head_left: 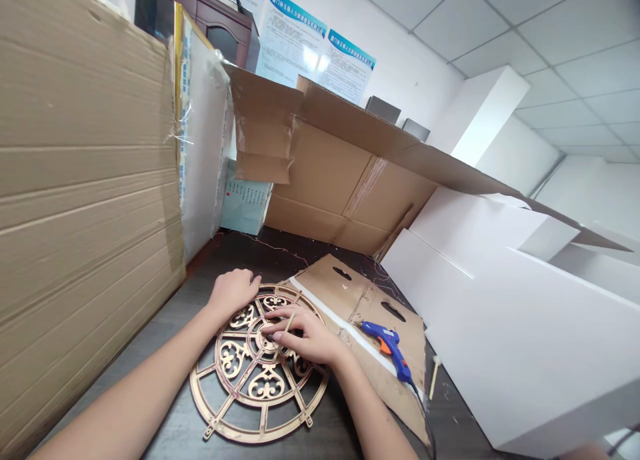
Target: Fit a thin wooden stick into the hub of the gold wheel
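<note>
The left hand (236, 292) curls at a wooden frame's (266, 385) far rim, its grip hidden. Over the middle, the right hand (311, 335) is half open, a stick (289, 322) showing among its fingers, hold unclear. The frame lies on the bench (453, 393) beside cardboard (367, 299) bearing a glue gun (389, 345).

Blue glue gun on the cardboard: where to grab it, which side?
Probably by the glue gun's handle, from above and the right, palm against its back. It lies on its side, handle slanting to the near right, cord leaving its end. The nozzle points left, and the orange trigger faces left too.
</note>
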`<state>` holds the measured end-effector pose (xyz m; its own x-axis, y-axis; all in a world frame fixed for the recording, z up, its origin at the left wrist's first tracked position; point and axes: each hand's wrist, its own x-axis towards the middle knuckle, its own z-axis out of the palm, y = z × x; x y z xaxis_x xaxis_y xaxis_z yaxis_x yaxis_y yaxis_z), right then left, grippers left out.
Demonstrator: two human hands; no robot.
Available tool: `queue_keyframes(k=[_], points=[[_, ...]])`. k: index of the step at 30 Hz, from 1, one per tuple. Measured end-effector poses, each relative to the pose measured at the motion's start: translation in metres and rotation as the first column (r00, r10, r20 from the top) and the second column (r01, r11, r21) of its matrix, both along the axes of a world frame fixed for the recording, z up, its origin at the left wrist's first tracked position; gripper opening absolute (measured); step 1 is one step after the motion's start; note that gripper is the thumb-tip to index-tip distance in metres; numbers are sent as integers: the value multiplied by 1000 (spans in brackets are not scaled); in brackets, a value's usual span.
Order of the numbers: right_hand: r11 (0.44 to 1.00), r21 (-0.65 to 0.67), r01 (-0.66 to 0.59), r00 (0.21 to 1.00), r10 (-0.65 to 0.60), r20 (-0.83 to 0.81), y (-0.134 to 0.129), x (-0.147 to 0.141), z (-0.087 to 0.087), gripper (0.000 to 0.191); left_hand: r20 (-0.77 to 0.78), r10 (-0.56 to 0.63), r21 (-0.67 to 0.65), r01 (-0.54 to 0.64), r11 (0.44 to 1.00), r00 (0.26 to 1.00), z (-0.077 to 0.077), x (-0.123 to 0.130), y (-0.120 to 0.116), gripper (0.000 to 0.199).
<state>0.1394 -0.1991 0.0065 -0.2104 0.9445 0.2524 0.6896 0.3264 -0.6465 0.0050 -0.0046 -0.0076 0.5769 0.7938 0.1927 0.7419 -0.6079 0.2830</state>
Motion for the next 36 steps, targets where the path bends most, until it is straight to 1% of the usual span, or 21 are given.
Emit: queue_keyframes(k=[6, 11, 24, 36], points=[[1000, 18, -17, 1000, 17, -11, 0, 2, -2, 26, -21, -6, 19, 6, 1000, 1000, 0, 0, -3, 56], [1000, -2, -16, 1000, 16, -12, 0, 3, -2, 26, -36, 3, 18, -3, 1000, 999, -1, 1, -4, 55], [1000, -13, -3, 1000, 3, -22, -2, 0, 0, 26, -17, -9, 19, 9, 1000, 1000, 0, -1, -3, 54], [1000, -3, -14, 1000, 14, -19, -2, 0, 0, 26, -29, 4, 12, -4, 1000, 1000, 0, 1, -4, 53]])
